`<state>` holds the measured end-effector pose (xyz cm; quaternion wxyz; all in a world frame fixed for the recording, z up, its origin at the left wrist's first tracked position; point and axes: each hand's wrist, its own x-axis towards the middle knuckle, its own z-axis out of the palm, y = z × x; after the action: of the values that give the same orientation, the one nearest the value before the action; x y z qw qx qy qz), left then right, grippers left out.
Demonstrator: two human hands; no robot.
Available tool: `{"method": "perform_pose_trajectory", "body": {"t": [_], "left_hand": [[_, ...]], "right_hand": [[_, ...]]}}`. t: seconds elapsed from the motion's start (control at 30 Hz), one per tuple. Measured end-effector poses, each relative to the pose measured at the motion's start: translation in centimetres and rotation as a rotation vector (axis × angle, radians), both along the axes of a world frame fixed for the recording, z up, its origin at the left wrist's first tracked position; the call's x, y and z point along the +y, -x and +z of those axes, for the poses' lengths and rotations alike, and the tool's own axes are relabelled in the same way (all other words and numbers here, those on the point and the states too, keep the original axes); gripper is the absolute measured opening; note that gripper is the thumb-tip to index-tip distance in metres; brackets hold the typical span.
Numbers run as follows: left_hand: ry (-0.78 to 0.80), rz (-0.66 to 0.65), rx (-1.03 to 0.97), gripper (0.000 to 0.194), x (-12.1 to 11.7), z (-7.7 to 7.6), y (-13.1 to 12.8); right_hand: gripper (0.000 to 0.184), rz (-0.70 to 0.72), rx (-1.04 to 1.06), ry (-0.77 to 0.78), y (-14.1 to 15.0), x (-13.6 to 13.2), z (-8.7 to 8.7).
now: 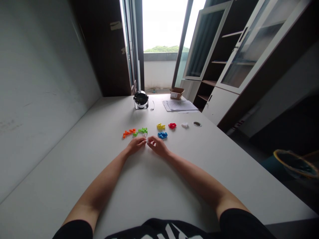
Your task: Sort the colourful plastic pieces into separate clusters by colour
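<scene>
My left hand (pixel 136 145) and my right hand (pixel 158 146) meet at the middle of the white table (pixel 104 186). Their fingertips pinch a small white plastic piece (pixel 147 141) between them. Just beyond my hands lie several bright plastic pieces: orange (pixel 128 133), green (pixel 143 130), blue (pixel 162 135), yellow (pixel 160 126) and red (pixel 172 125). A smaller green piece (pixel 135 134) lies beside the orange one. Another white piece (pixel 184 124) rests further right.
A small round metal desk fan (pixel 141 100) with a loose cable stands at the far edge. Papers (pixel 179 105) and an open cardboard box (pixel 177 93) lie beyond the pieces. A round cable grommet (pixel 197 124) is set in the tabletop. Glass-door cabinets (pixel 224 49) stand to the right.
</scene>
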<state>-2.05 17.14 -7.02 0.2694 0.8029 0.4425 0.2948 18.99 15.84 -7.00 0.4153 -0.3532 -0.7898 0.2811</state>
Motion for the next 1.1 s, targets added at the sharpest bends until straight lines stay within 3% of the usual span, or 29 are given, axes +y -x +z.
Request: {"method": "perform_pose_trajectory", "body": {"t": [0.23, 0.67, 1.1], "left_hand": [[-0.019, 0.000, 0.009, 0.034, 0.05, 0.00, -0.02], [-0.046, 0.039, -0.069, 0.019, -0.56, 0.14, -0.05], [-0.057, 0.037, -0.055, 0.028, -0.52, 0.29, -0.23]], "right_hand": [[0.011, 0.056, 0.022, -0.091, 0.06, 0.11, -0.14], [0.004, -0.144, -0.149, -0.088, -0.17, 0.62, -0.75], [0.005, -0.121, -0.238, -0.064, -0.01, 0.43, -0.44]]}}
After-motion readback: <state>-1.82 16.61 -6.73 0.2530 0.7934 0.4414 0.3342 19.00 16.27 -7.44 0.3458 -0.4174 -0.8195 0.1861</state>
